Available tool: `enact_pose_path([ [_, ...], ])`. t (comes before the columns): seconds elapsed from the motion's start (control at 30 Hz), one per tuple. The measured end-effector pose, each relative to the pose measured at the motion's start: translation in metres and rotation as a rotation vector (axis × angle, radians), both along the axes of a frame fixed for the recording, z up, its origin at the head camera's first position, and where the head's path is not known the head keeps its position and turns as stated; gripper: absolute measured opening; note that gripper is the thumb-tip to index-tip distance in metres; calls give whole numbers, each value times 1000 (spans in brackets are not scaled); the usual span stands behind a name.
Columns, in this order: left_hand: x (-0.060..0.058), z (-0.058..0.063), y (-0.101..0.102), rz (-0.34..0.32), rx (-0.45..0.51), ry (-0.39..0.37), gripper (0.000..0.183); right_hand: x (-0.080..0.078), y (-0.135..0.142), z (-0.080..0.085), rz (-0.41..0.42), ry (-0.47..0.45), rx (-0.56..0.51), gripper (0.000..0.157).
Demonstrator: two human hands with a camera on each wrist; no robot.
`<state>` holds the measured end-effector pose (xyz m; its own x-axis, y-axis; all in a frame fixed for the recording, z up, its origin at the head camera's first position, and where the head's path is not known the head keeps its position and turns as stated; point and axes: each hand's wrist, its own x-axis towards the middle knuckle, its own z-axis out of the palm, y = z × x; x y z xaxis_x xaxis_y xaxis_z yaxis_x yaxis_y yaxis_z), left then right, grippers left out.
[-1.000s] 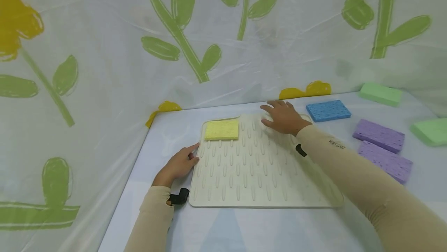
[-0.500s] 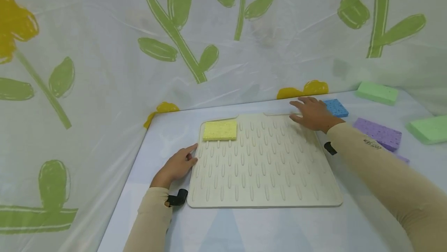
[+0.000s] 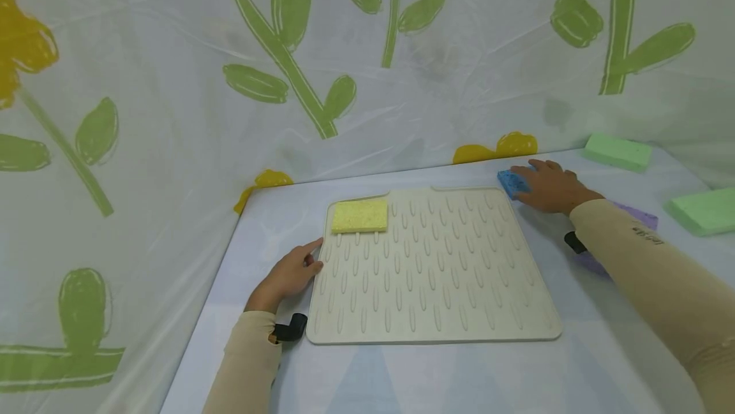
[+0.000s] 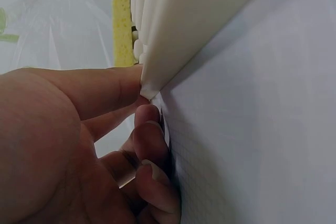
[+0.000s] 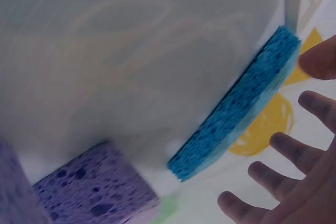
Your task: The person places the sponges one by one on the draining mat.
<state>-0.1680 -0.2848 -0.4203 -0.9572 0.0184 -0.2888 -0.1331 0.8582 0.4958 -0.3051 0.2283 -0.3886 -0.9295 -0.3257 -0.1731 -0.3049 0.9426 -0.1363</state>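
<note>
A cream draining mat point(image 3: 436, 293) with raised ribs lies flat, bearing a yellow sponge point(image 3: 360, 216) in its far left corner. Thumb and index finger of my left hand point(image 3: 289, 272) touch the mat's left edge; in the left wrist view the other fingers point(image 4: 152, 142) bend loosely beside it. My right hand point(image 3: 554, 185) hovers over a blue sponge point(image 3: 511, 183) beyond the mat's far right corner, hiding part of it. In the right wrist view its fingers are spread, with a gap between them and the blue sponge point(image 5: 236, 108).
Two purple sponges, one point(image 3: 640, 216) farther back and one point(image 3: 591, 265) nearer, lie partly hidden by my right forearm. One green sponge point(image 3: 617, 152) lies at the back right, another point(image 3: 703, 213) at the far right. A flower-patterned curtain point(image 3: 436, 101) hangs behind the table.
My right hand has moved right, from above the mat's far right part to over the blue sponge. My left hand stays at the mat's edge, and the head view has shifted slightly.
</note>
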Motion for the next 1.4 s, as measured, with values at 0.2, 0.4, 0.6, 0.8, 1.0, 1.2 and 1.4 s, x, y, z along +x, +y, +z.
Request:
enact_pose_path([
  [0.2, 4, 4, -5, 9, -13, -9, 58, -4, 4, -1, -14, -42, -14, 70],
  [0.4, 4, 2, -5, -12, 12, 17, 58, -6, 9, 0, -36, -75, -9, 73],
  [0.6, 3, 0, -3, -25, 15, 32, 58, -12, 17, -4, -38, -111, -2, 75],
  [0.8, 1, 1, -1, -32, 8, 37, 59, -16, 21, -7, -47, -127, 12, 77],
  [1.0, 0, 0, 0, -25, 0, 30, 59, -14, 21, -4, -47, -133, 12, 77],
  [1.2, 0, 0, 0, -16, 10, 17, 59, -13, 19, -6, -32, -135, -1, 77],
  [1.4, -1, 1, 0, -19, -10, 13, 59, -11, 16, -6, -36, -116, 4, 74],
])
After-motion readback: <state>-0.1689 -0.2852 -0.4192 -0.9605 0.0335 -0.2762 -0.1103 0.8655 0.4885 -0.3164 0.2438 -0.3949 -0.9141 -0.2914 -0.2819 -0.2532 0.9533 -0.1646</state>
